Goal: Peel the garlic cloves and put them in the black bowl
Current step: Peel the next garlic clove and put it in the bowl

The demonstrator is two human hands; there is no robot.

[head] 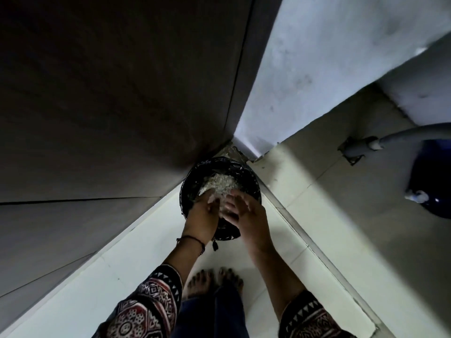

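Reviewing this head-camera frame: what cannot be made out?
Near side of the round black bag-lined bin: head view, covered by left hand and right hand.
Whether the left hand's fingers hold anything: motion blur.
Pale scraps in the bin: too small to identify.
Dark blue container: cut by the right edge.

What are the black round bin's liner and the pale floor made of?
Black round bin's liner: likely thin plastic film with a glossy finish. It crinkles and catches scattered highlights at the rim. Pale floor: seemingly glazed ceramic tile, smooth with a slight sheen. Straight joint lines cross it.
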